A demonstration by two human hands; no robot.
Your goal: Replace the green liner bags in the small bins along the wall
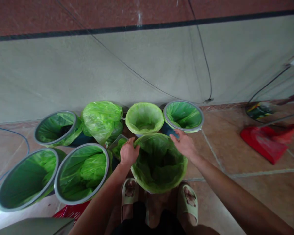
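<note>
A bin lined with a green bag (159,186) stands between my feet, the bag folded over its rim. My left hand (129,151) is at the bin's upper left edge, fingers curled on the bag. Across the opening, my right hand (183,143) is at the upper right edge with its fingers apart, beside the bag. Just behind stands a smaller bin with a pale green liner (144,112). To its right is a grey-rimmed bin (201,120) with a green liner.
Grey-rimmed lined bins (60,192) and a bulging green bag (101,119) crowd the left. A red dustpan (262,143) lies on the tiled floor at right. A cable (205,62) hangs down the wall behind.
</note>
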